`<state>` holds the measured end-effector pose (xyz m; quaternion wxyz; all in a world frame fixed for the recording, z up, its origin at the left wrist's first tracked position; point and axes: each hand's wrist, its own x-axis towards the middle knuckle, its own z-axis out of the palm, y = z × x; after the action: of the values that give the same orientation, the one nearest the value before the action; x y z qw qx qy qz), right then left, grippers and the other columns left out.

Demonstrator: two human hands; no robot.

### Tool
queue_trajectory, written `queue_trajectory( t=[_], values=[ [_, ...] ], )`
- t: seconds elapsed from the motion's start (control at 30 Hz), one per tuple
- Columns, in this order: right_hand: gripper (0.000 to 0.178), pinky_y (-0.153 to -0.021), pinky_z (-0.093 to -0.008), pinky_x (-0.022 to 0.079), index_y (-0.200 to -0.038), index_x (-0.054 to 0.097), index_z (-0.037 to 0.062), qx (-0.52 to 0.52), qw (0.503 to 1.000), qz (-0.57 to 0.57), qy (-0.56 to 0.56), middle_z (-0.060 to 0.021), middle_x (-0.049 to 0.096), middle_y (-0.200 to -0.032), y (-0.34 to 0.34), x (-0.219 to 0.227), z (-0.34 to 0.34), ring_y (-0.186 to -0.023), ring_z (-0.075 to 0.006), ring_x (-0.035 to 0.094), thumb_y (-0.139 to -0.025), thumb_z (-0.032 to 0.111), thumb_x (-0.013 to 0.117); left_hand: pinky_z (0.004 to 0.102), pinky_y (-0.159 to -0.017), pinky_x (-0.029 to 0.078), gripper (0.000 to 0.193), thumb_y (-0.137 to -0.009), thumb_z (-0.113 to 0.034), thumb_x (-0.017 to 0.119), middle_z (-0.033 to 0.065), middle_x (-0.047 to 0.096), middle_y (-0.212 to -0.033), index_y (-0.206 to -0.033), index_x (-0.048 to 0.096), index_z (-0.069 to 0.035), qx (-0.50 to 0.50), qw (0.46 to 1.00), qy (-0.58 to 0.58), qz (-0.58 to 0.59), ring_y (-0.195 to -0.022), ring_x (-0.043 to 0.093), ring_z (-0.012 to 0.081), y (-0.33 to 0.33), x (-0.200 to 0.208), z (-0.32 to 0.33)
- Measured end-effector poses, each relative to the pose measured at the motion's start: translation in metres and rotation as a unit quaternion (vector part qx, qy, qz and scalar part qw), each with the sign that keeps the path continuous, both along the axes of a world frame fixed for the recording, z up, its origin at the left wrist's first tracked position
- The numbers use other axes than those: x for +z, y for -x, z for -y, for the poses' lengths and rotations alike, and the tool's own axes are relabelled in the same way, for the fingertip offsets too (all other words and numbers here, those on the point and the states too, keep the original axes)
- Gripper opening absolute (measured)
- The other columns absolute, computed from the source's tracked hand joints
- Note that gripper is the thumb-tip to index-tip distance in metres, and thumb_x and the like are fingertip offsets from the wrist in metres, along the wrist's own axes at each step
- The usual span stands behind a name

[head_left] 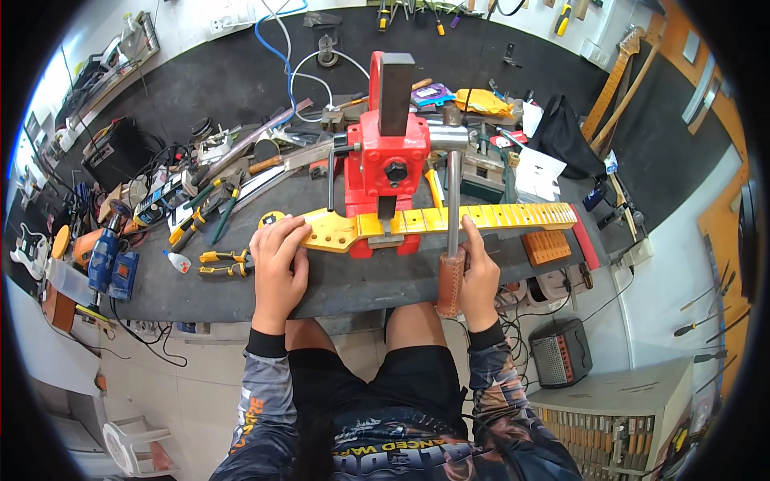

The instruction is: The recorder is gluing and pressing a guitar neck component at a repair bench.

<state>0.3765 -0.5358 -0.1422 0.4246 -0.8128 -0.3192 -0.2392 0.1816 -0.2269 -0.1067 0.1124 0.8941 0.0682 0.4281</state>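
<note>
At the headstock (330, 232), grasped the guitar neck (513, 217) with the left hand (278, 263); set the right hand (480, 279) beside the leather-wrapped lever handle (450, 290), could not tell whether closed. Apparently aligned the neck beneath the red arbor press (374, 143); next needed squareness before levering.
</note>
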Motion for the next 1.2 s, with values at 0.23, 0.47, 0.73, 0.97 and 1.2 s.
queue_trajectory(
  t=[0.23, 0.47, 0.73, 0.97, 1.2],
  values=[
    [0.062, -0.079, -0.0449, 0.062, -0.157, 0.068, 0.0133, -0.015, 0.989, 0.145, -0.036, -0.0178, 0.068, -0.153, -0.001, 0.019, 0.000, -0.103, -0.0401, 0.078, -0.099, -0.009, 0.065, 0.0536, -0.125, 0.041, 0.044, -0.092, 0.004, 0.073, 0.0097, 0.073, -0.144, -0.134, 0.076, -0.010, -0.003, 1.000, -0.005, -0.003, -0.143, 0.063, 0.0354, 0.001, 0.000, 0.002],
    [0.074, -0.088, -0.0468, 0.064, -0.168, 0.054, 0.0114, 0.046, 0.997, 0.056, -0.001, -0.0179, 0.067, -0.155, -0.003, 0.010, -0.005, -0.118, -0.0438, 0.076, -0.097, -0.009, 0.064, 0.0551, -0.127, 0.040, 0.056, -0.093, 0.004, 0.073, 0.0126, 0.068, -0.156, -0.147, 0.069, -0.009, 0.010, 0.999, 0.026, 0.023, -0.146, 0.061, 0.0373, 0.004, -0.007, 0.002],
    [0.075, -0.091, -0.0458, 0.065, -0.165, 0.055, 0.0152, 0.016, 0.997, 0.066, 0.025, -0.0111, 0.059, -0.167, -0.001, 0.017, -0.011, -0.124, -0.0420, 0.076, -0.096, -0.013, 0.062, 0.0541, -0.127, 0.041, 0.058, -0.093, 0.008, 0.069, 0.0128, 0.071, -0.154, -0.149, 0.070, -0.007, -0.004, 0.999, -0.033, -0.022, -0.143, 0.064, 0.0383, 0.004, -0.001, 0.001],
    [0.076, -0.089, -0.0456, 0.065, -0.162, 0.057, 0.0147, 0.013, 0.998, 0.056, 0.036, -0.0087, 0.058, -0.169, -0.002, 0.017, -0.011, -0.122, -0.0402, 0.076, -0.092, -0.014, 0.063, 0.0542, -0.126, 0.043, 0.051, -0.093, 0.008, 0.067, 0.0114, 0.073, -0.150, -0.140, 0.076, -0.008, 0.011, 1.000, -0.004, 0.011, -0.143, 0.064, 0.0367, 0.002, -0.001, 0.001],
    [0.075, -0.088, -0.0457, 0.065, -0.162, 0.056, 0.0135, 0.020, 0.998, 0.047, 0.033, -0.0086, 0.058, -0.168, 0.000, 0.016, -0.011, -0.121, -0.0401, 0.076, -0.092, -0.014, 0.063, 0.0541, -0.127, 0.042, 0.049, -0.092, 0.006, 0.068, 0.0123, 0.071, -0.151, -0.138, 0.077, -0.008, 0.022, 1.000, 0.001, 0.017, -0.143, 0.063, 0.0373, 0.002, -0.004, 0.004]
  ],
)
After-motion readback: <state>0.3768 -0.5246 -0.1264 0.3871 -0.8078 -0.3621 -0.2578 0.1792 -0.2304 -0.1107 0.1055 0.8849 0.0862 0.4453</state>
